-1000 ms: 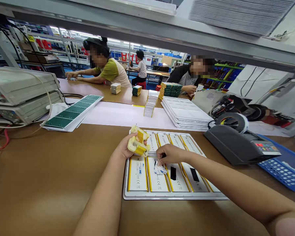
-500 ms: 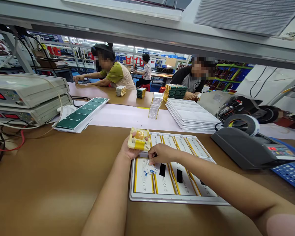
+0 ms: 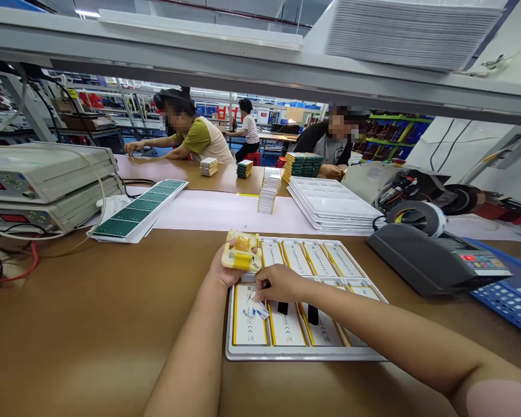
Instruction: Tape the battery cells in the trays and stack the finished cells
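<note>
My left hand (image 3: 220, 272) is closed around a pale yellow plastic fixture (image 3: 242, 260) with amber tape on it, held above the tray's upper left corner. My right hand (image 3: 282, 282) pinches a small piece of clear-white adhesive liner with blue print (image 3: 256, 313). The liner is over the lower left flat battery pack (image 3: 249, 335); whether it touches the pack I cannot tell. These white packs with yellow edges lie in two rows in a white tray (image 3: 304, 354). Black patches (image 3: 313, 314) sit on some lower-row packs, and my right forearm hides part of that row.
Right of the tray stands a grey tape dispenser (image 3: 434, 260), with a blue basket (image 3: 510, 307) beside it. Stacked white trays (image 3: 336, 202) and green circuit panels (image 3: 139, 209) lie beyond. Metering boxes (image 3: 47, 179) are at left; a shelf beam (image 3: 200, 55) crosses overhead. Co-workers sit opposite.
My right hand has shifted slightly left and down across the lower left pack with the liner. The left hand keeps its hold on the fixture. The whole view has shifted a little.
</note>
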Demonstrator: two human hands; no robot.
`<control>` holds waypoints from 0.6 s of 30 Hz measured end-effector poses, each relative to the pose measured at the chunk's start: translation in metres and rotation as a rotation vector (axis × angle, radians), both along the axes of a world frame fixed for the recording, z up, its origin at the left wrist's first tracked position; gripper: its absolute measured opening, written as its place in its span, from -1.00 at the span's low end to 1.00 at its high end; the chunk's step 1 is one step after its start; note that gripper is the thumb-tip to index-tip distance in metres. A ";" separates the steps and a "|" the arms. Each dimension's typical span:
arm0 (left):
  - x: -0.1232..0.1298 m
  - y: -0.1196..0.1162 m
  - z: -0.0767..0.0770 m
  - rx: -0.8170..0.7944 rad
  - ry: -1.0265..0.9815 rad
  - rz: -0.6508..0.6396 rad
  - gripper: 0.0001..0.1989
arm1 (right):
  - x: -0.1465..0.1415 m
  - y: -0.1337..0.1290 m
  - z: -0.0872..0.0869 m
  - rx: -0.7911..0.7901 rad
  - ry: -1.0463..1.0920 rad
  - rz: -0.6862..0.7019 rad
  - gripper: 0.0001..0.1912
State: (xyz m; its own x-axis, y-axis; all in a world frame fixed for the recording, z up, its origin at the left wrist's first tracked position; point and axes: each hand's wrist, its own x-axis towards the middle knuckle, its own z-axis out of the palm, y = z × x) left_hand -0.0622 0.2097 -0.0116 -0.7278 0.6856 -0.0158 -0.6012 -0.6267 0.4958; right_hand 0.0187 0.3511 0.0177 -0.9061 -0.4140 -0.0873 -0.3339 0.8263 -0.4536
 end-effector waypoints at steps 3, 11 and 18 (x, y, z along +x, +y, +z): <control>0.000 0.000 0.002 0.010 0.006 -0.011 -0.67 | 0.018 0.002 0.008 -0.165 -0.181 0.199 -0.78; -0.001 0.002 0.016 -0.124 -0.059 0.103 -0.68 | 0.067 0.158 0.045 -0.440 0.100 -0.284 -0.66; -0.007 0.006 0.021 -0.242 0.010 0.132 -0.52 | 0.162 0.360 0.082 0.142 0.596 -1.508 -0.50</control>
State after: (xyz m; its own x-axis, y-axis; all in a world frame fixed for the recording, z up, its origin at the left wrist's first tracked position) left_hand -0.0696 0.2159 0.0096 -0.8114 0.5621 -0.1602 -0.5168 -0.5620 0.6458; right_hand 0.1804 0.7111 0.0993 -0.3774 0.8113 0.4465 0.6814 0.5698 -0.4594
